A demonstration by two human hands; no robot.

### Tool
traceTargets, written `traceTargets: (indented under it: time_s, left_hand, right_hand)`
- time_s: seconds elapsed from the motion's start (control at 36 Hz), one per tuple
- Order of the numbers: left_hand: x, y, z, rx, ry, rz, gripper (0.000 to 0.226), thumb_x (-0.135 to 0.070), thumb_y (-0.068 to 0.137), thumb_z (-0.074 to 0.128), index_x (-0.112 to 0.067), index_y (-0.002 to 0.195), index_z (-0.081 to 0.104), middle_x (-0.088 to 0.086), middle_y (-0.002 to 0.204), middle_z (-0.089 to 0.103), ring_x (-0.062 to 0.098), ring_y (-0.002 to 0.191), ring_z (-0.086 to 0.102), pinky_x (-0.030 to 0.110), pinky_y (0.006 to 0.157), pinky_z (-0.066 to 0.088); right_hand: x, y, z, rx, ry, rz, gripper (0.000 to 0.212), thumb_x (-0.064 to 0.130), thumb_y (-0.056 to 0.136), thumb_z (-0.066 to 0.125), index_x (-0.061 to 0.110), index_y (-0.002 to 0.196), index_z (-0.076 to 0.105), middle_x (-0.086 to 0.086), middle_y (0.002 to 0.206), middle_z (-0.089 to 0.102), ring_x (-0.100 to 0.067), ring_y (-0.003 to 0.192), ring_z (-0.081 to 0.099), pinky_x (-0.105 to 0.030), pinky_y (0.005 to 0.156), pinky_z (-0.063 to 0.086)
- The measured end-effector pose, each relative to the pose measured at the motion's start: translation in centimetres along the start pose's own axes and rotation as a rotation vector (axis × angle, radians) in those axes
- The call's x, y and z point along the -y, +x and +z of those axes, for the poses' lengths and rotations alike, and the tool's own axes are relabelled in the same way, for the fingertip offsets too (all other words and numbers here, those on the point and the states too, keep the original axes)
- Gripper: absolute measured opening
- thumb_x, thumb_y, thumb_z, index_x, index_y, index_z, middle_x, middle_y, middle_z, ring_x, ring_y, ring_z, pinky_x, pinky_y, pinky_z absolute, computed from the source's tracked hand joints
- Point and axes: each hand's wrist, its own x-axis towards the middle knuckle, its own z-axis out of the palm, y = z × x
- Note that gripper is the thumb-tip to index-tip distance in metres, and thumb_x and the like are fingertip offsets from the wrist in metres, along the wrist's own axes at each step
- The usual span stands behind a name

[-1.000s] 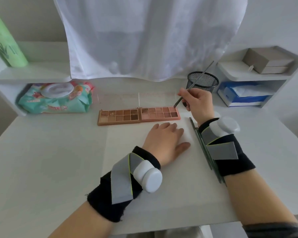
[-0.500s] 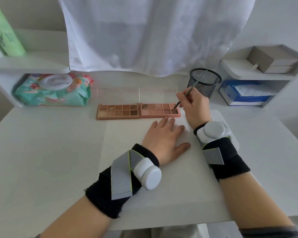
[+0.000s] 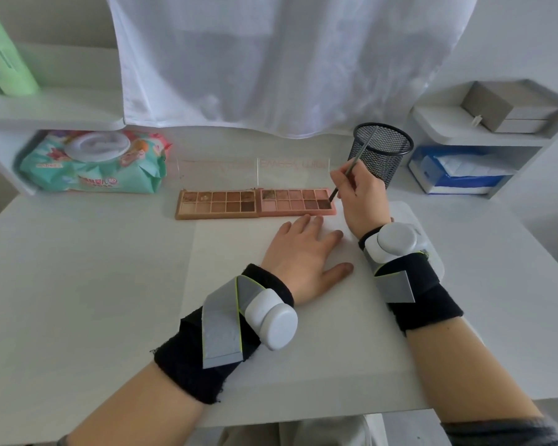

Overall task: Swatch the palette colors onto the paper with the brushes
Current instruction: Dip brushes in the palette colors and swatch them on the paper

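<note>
On the worktop (image 3: 78, 284), the flat left hand (image 3: 300, 255) steadies the paper (image 3: 271, 365); the right hand (image 3: 360, 196) pinches the brush (image 3: 351, 167), loading from the palette (image 3: 297, 202).

A white desk (image 3: 78, 284) lies under my hands. Beyond them hangs a pale white cloth (image 3: 271, 59); white shelves (image 3: 484, 136) flank it left and right, softly daylit.

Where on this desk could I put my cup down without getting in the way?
The desk's left side, in front of the wipes pack and left of the paper, is bare. It is crowded at the back right, around the palette, mesh cup and right hand holding the brush.
</note>
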Motion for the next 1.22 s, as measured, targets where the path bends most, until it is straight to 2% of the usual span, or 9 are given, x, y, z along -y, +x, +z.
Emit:
traceTargets:
  time_s: [0.08, 0.22, 0.33, 0.42, 0.61, 0.86, 0.97, 1.06, 1.22]
  left_hand:
    - [0.02, -0.02, 0.01, -0.015, 0.005, 0.001, 0.083, -0.068, 0.074, 0.004, -0.027, 0.139, 0.036, 0.011, 0.147, 0.031, 0.030, 0.138, 0.022, 0.039, 0.110, 0.021]
    - [0.01, -0.09, -0.05, -0.017, 0.001, 0.006, 0.087, -0.068, 0.070, 0.001, -0.027, 0.138, 0.037, 0.010, 0.146, 0.033, 0.029, 0.136, 0.024, 0.039, 0.108, 0.023]
    - [0.06, -0.01, 0.02, -0.033, 0.004, 0.010, 0.089, -0.068, 0.068, 0.000, -0.027, 0.138, 0.037, 0.010, 0.145, 0.034, 0.028, 0.135, 0.026, 0.039, 0.107, 0.024]
    - [0.07, -0.01, 0.06, -0.042, 0.009, 0.009, 0.088, -0.068, 0.069, 0.001, -0.027, 0.137, 0.038, 0.010, 0.145, 0.035, 0.028, 0.135, 0.027, 0.039, 0.107, 0.025]
    - [0.00, 0.00, 0.13, -0.040, 0.015, 0.004, 0.091, -0.068, 0.067, -0.002, -0.027, 0.138, 0.036, 0.010, 0.146, 0.033, 0.028, 0.136, 0.025, 0.038, 0.107, 0.024]
    - [0.05, -0.18, 0.11, -0.055, -0.024, -0.009, 0.086, -0.068, 0.071, 0.003, -0.026, 0.137, 0.039, 0.011, 0.146, 0.033, 0.029, 0.137, 0.024, 0.039, 0.108, 0.023]
    - [-0.04, -0.21, 0.13, -0.052, -0.042, -0.020, 0.072, -0.066, 0.082, 0.017, -0.027, 0.139, 0.037, 0.012, 0.151, 0.025, 0.028, 0.142, 0.014, 0.037, 0.111, 0.018]
    - [0.02, -0.13, 0.12, -0.027, -0.041, -0.019, 0.060, -0.061, 0.092, 0.031, -0.028, 0.141, 0.035, 0.013, 0.154, 0.018, 0.027, 0.143, 0.010, 0.037, 0.112, 0.014]
    - [-0.05, -0.16, 0.09, -0.026, -0.035, -0.032, 0.067, -0.063, 0.084, 0.024, -0.028, 0.139, 0.036, 0.015, 0.152, 0.021, 0.029, 0.142, 0.012, 0.040, 0.112, 0.017]
  right_hand:
    - [-0.01, 0.01, -0.03, -0.001, 0.001, -0.014, 0.017, 0.020, 0.094, 0.052, 0.004, 0.088, 0.055, 0.010, 0.059, 0.048, -0.017, 0.061, 0.046, -0.035, 0.067, 0.041]
    - [0.46, -0.28, 0.11, 0.065, 0.071, -0.013, 0.017, 0.020, 0.093, 0.055, 0.004, 0.089, 0.057, 0.004, 0.059, 0.055, -0.013, 0.058, 0.053, -0.023, 0.065, 0.041]
    - [0.59, -0.48, 0.36, 0.119, 0.146, -0.003, 0.011, 0.020, 0.091, 0.057, 0.009, 0.087, 0.056, -0.007, 0.061, 0.062, -0.020, 0.060, 0.060, -0.024, 0.067, 0.046]
    - [0.48, -0.37, 0.37, 0.096, 0.179, 0.015, 0.011, 0.019, 0.091, 0.057, 0.016, 0.082, 0.053, 0.000, 0.058, 0.059, -0.015, 0.058, 0.059, -0.020, 0.063, 0.046]
    - [-0.33, -0.09, 0.28, 0.007, 0.055, 0.013, 0.013, 0.023, 0.093, 0.053, 0.013, 0.084, 0.052, 0.006, 0.061, 0.053, -0.017, 0.062, 0.051, -0.032, 0.068, 0.043]
    - [0.36, -0.42, 0.36, -0.004, 0.123, 0.000, 0.012, 0.021, 0.092, 0.056, 0.015, 0.082, 0.053, 0.006, 0.058, 0.055, -0.005, 0.054, 0.051, -0.023, 0.064, 0.043]
    - [0.14, -0.34, 0.40, 0.016, 0.073, 0.013, 0.014, 0.023, 0.092, 0.056, 0.014, 0.082, 0.053, -0.006, 0.065, 0.060, -0.019, 0.062, 0.056, -0.032, 0.068, 0.045]
    - [-0.08, -0.23, 0.35, -0.002, 0.041, 0.026, 0.014, 0.023, 0.093, 0.054, 0.012, 0.084, 0.054, 0.005, 0.061, 0.053, -0.018, 0.062, 0.052, -0.035, 0.069, 0.045]
    - [0.40, -0.40, 0.24, -0.018, 0.119, 0.005, 0.014, 0.022, 0.092, 0.055, 0.014, 0.081, 0.052, -0.005, 0.064, 0.058, -0.014, 0.057, 0.050, -0.025, 0.062, 0.041]
